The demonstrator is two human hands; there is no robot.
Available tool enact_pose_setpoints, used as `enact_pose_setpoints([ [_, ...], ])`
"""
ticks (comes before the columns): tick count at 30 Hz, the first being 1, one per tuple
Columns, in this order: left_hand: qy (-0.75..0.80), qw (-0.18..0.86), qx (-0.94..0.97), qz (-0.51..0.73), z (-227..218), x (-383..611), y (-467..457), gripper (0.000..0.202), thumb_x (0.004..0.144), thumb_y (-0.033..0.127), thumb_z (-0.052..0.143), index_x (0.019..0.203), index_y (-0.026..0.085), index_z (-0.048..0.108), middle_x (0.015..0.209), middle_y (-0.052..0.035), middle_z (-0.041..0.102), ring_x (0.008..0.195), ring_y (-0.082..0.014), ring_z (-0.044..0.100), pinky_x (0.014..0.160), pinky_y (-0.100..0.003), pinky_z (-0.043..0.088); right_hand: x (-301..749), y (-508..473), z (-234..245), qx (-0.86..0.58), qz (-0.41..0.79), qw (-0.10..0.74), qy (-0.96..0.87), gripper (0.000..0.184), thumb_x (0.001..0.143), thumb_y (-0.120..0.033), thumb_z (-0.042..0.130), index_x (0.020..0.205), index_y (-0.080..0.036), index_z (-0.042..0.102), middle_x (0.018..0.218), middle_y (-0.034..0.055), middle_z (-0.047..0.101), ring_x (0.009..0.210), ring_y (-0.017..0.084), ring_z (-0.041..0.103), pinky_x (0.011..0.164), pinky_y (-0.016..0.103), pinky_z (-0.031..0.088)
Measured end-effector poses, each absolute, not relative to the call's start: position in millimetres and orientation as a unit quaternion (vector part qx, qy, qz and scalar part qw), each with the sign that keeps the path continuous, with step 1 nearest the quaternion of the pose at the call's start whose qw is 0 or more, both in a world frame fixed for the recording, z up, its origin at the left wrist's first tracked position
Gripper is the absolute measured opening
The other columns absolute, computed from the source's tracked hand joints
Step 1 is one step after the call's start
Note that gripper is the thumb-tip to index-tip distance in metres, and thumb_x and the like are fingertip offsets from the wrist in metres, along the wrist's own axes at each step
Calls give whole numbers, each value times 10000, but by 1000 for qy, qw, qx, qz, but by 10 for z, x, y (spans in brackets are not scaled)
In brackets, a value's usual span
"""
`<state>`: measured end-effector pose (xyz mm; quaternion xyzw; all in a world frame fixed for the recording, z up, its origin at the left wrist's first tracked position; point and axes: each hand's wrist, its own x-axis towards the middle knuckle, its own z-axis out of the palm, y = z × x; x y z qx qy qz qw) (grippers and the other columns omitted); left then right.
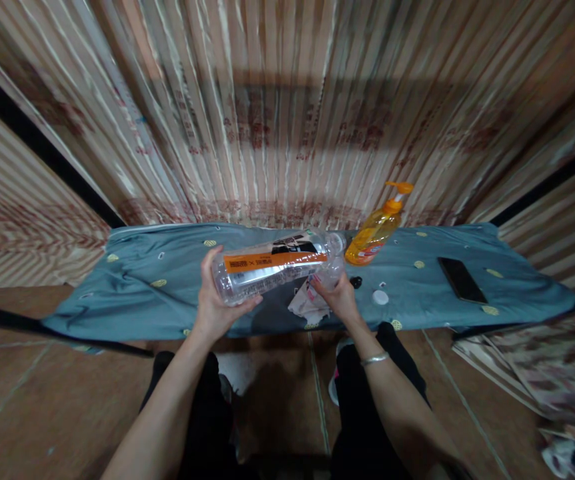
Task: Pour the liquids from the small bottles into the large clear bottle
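Observation:
A clear plastic bottle (272,264) with an orange and silver label lies nearly level above the cloth-covered table, its neck pointing right. My left hand (212,303) is closed around its base, thumb along the near side. At the shoulder end, my right hand (340,293) is closed on the bottle; its far fingers are partly hidden. A crumpled pale cloth or tissue (308,305) shows beside my right thumb; whether that hand also grips it is unclear. A white cap (380,297) and a small black object (356,282) rest right of my right hand.
An orange pump bottle (373,235) stands behind my right hand. Farther right lies a black phone (462,280). The teal patterned tablecloth (132,293) covers a narrow table, with black frame bars (47,133) at its sides and striped curtains (277,120) behind.

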<state>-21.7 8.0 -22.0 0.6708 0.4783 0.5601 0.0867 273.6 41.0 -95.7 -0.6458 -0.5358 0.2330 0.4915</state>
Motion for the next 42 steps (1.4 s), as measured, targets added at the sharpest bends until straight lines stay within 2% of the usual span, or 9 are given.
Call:
enact_pose_setpoints([
  [6, 473, 111, 670, 561, -241, -224, 64, 1136, 631, 688, 936, 1533, 254, 397, 1458, -143, 528, 1236, -332, 655, 1047, -497, 580, 2717, 387, -886, -643, 254, 488, -533, 672, 697, -492, 817, 1258, -163, 650, 1181, 211, 807, 1105, 437, 784, 1006, 650, 612],
  [9, 478, 116, 667, 559, -246, -221, 61, 1144, 611, 653, 959, 1526, 257, 399, 1451, -141, 536, 1212, -326, 665, 1046, -497, 581, 2720, 385, -891, -644, 255, 490, -529, 670, 689, -504, 822, 1254, -186, 655, 1153, 187, 818, 1085, 438, 787, 979, 662, 619],
  [13, 488, 113, 662, 557, -231, -219, 59, 1143, 584, 612, 982, 1511, 263, 411, 1430, -131, 550, 1204, -323, 666, 1043, -495, 581, 2728, 396, -906, -635, 263, 493, -534, 671, 695, -512, 822, 1268, -211, 647, 1152, 148, 828, 1084, 408, 790, 980, 620, 625],
  [19, 498, 129, 648, 562, -214, -237, 13, 1133, 553, 616, 981, 1477, 262, 431, 1367, -104, 569, 1186, -328, 667, 1043, -526, 575, 2717, 410, -929, -619, 273, 499, -541, 705, 694, -522, 829, 1295, -209, 637, 1157, 136, 823, 1091, 398, 786, 987, 623, 620],
  [30, 452, 139, 647, 598, -318, -267, 26, 1037, 629, 564, 983, 1482, 263, 475, 1388, -110, 557, 1168, -311, 668, 1070, -521, 569, 2718, 386, -880, -639, 272, 487, -529, 714, 650, -551, 861, 1240, -198, 667, 1135, 160, 827, 1071, 408, 790, 956, 567, 624],
  [37, 466, 182, 613, 612, -399, -158, -10, 1082, 574, 535, 1004, 1458, 228, 460, 1341, -118, 575, 1179, -304, 672, 1077, -470, 566, 2712, 368, -852, -641, 266, 498, -520, 718, 660, -575, 856, 1232, -180, 675, 1154, 151, 826, 1091, 387, 782, 1005, 558, 609],
  [42, 466, 183, 603, 621, -481, -84, -29, 1059, 594, 578, 980, 1451, 267, 441, 1297, -84, 588, 1117, -273, 690, 1007, -433, 596, 2721, 369, -874, -633, 265, 508, -520, 768, 652, -543, 879, 1289, -170, 668, 1200, 157, 816, 1137, 371, 776, 1037, 524, 605],
])
